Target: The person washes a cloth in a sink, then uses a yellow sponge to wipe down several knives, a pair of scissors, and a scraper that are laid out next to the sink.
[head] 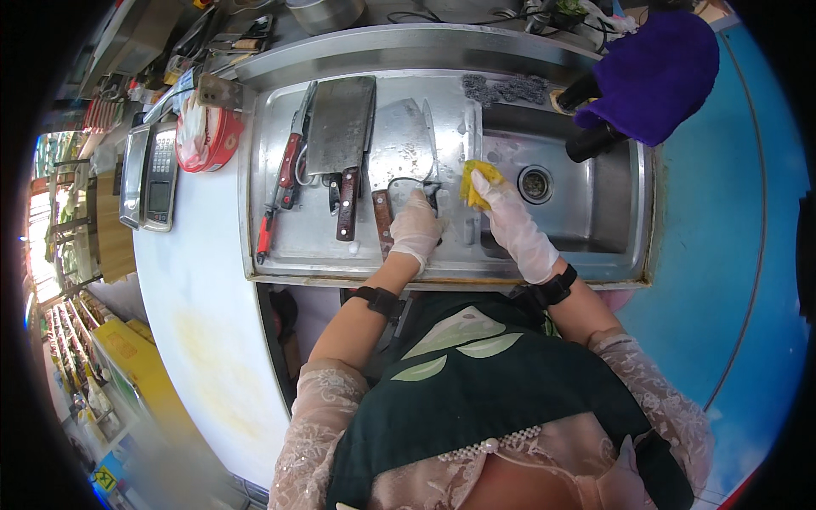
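Observation:
My left hand, in a thin translucent glove, is closed over the black handle of a slim knife. That knife's narrow blade lies flat on the steel drainboard, pointing away from me. Just left of this hand is a cleaver with a wide wet blade and a brown riveted handle. A yellow cloth or sponge is pinched in my gloved right hand, above the left rim of the sink basin.
Left of the hands lie a dark cleaver, a red-handled knife and a red-handled rod. Scouring pads sit behind the basin. A purple cloth overhangs its right back corner. A scale and red tub stand left.

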